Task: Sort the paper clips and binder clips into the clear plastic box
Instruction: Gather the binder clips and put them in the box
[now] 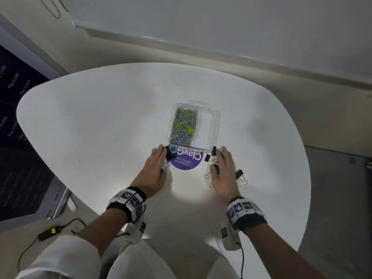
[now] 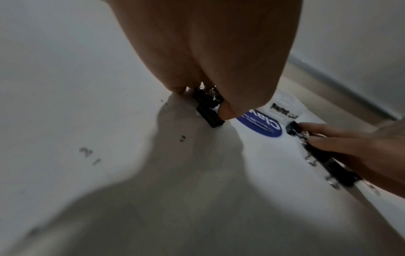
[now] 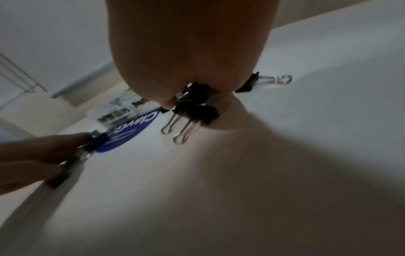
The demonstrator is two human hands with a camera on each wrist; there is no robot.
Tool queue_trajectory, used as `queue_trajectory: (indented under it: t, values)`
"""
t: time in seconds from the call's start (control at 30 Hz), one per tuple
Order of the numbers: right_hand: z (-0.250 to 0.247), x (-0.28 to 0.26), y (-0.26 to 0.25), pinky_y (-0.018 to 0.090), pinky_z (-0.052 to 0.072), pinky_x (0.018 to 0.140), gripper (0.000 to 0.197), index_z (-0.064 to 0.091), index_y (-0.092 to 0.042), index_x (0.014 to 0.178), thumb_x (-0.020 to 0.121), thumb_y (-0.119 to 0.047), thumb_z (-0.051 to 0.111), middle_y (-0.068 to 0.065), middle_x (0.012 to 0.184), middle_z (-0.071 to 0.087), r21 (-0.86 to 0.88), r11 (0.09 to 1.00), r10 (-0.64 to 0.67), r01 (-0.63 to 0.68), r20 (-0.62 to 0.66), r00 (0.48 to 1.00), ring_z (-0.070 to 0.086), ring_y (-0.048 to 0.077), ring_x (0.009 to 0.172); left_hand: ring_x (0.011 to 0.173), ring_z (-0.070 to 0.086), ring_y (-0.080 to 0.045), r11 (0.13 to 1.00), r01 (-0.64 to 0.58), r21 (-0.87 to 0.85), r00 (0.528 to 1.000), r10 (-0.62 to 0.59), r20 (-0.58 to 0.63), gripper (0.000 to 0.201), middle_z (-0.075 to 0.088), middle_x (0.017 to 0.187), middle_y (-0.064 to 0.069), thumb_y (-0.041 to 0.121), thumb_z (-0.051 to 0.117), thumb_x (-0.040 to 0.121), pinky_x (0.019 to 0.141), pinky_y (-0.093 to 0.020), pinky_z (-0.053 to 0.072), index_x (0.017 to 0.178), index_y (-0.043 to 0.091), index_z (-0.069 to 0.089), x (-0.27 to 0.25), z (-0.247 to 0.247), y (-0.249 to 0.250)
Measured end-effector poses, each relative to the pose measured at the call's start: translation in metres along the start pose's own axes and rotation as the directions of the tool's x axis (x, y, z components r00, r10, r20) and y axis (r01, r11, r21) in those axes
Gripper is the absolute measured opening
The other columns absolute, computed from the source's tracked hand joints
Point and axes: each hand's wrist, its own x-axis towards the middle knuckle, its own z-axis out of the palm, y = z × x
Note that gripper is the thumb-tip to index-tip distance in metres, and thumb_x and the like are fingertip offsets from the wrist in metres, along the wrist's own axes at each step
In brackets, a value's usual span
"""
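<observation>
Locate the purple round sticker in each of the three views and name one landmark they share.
Head: purple round sticker at centre, on the table between the left hand and the right hand, just below the clear plastic box.
Left wrist: right of centre.
Right wrist: left of centre.
Shared landmark: its white "Clay" lettering.
</observation>
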Motion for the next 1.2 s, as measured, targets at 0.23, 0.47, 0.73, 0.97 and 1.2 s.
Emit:
queue_trajectory:
  t: [0.23, 0.47, 0.73, 0.97, 1.2]
  values:
    - [0.03, -0.042, -0.028, 0.012, -0.001, 0.118, 0.053, 0.034, -0.007, 0.151, 0.101, -0.017, 0.049, 0.001, 0.162, 0.02, 0.107, 0.993, -0.048, 0.05, -0.024, 0.999, 0.01, 0.016, 0.151, 0.147, -0.007, -0.01, 0.998, -0.06, -0.017, 0.997, 0.061, 0.047, 0.059, -0.005, 0.157, 0.01, 0.016, 0.04, 0.101, 0.119, -0.029, 0.008, 0.152, 0.016, 0.011, -0.022, 0.032, 0.025]
    - [-0.006, -0.036, -0.02, 0.026, 0.028, 0.115, 0.047, 0.049, -0.023, 0.142, 0.096, -0.017, 0.052, -0.008, 0.15, 0.037, 0.123, 0.987, -0.102, 0.101, 0.003, 0.995, 0.033, 0.011, 0.138, 0.113, 0.054, -0.025, 0.983, -0.183, 0.031, 0.976, 0.186, -0.115, 0.039, 0.051, 0.131, -0.007, 0.013, 0.051, 0.089, 0.094, -0.04, 0.048, 0.128, 0.011, 0.053, -0.025, 0.018, 0.032]
    - [-0.006, -0.02, -0.012, 0.038, 0.033, 0.113, 0.05, 0.045, -0.028, 0.146, 0.096, -0.034, 0.053, 0.0, 0.153, 0.037, -0.191, 0.953, -0.22, 0.236, 0.103, 0.97, 0.033, 0.022, 0.137, 0.135, 0.041, -0.028, 0.924, -0.285, 0.255, 0.958, 0.27, 0.093, 0.048, 0.038, 0.151, -0.009, 0.029, 0.047, 0.094, 0.099, -0.04, 0.047, 0.139, 0.012, 0.046, -0.018, 0.024, 0.036]
    - [-0.002, -0.037, -0.002, 0.042, 0.041, 0.103, 0.03, 0.068, -0.02, 0.116, 0.086, -0.025, 0.063, 0.003, 0.132, 0.053, -0.154, 0.981, -0.129, 0.116, -0.08, 0.988, 0.045, 0.024, 0.122, 0.107, 0.058, -0.028, 0.932, -0.252, 0.262, 0.964, 0.266, -0.019, 0.045, 0.055, 0.126, -0.008, 0.017, 0.071, 0.08, 0.083, -0.035, 0.054, 0.123, 0.013, 0.059, -0.02, 0.022, 0.048]
    - [0.012, -0.018, -0.037, 0.036, 0.046, 0.089, 0.028, 0.068, -0.018, 0.113, 0.087, -0.026, 0.068, -0.001, 0.112, 0.06, -0.091, 0.975, -0.204, 0.202, -0.002, 0.979, 0.052, 0.021, 0.102, 0.109, 0.05, -0.02, 0.999, -0.047, 0.027, 0.992, 0.05, -0.119, 0.058, 0.049, 0.12, -0.004, 0.029, 0.075, 0.08, 0.096, -0.031, 0.045, 0.13, 0.01, 0.052, -0.026, 0.023, 0.034]
